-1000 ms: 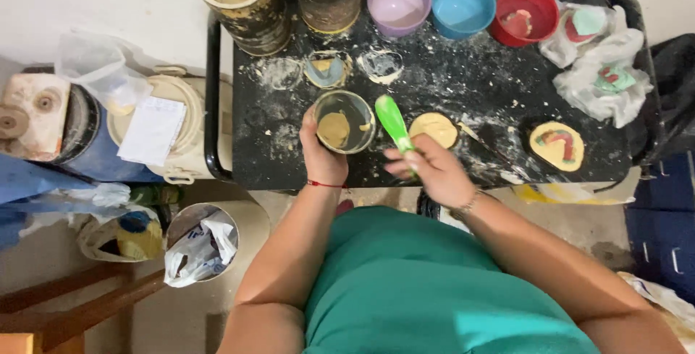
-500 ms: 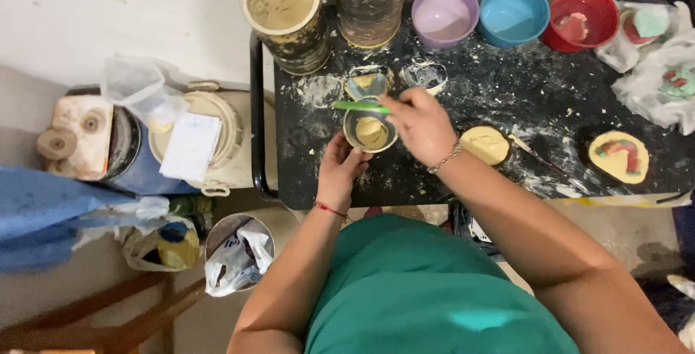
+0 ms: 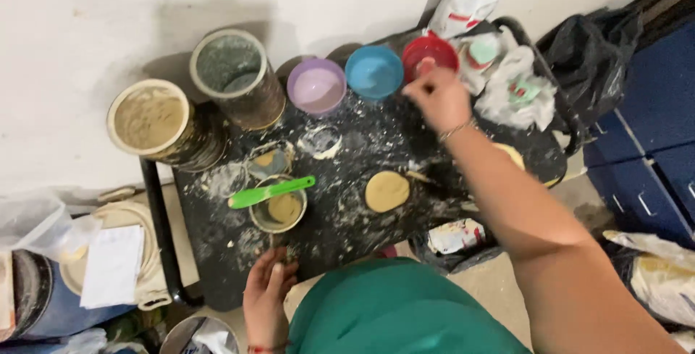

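My right hand (image 3: 438,97) reaches far across the floured black table (image 3: 347,238) to the red bowl (image 3: 430,53), fingers pinched at its rim; whether they hold anything I cannot tell. My left hand (image 3: 266,295) rests at the table's near edge, fingers loosely curled, holding nothing. A small round tin (image 3: 279,211) with dough inside stands between them, and a green spatula (image 3: 269,191) lies across its rim. A flat round dough disc (image 3: 386,190) lies on the table right of the tin.
Two large tins (image 3: 148,119) (image 3: 230,64) stand at the back left, then a purple bowl (image 3: 316,85) and a blue bowl (image 3: 373,72). Crumpled bags (image 3: 517,90) sit at the right. A white cloth and paper (image 3: 112,263) lie left of the table.
My right hand left the green spatula across the tin and reached up to the red bowl. My left hand let go of the tin and dropped to the near edge.
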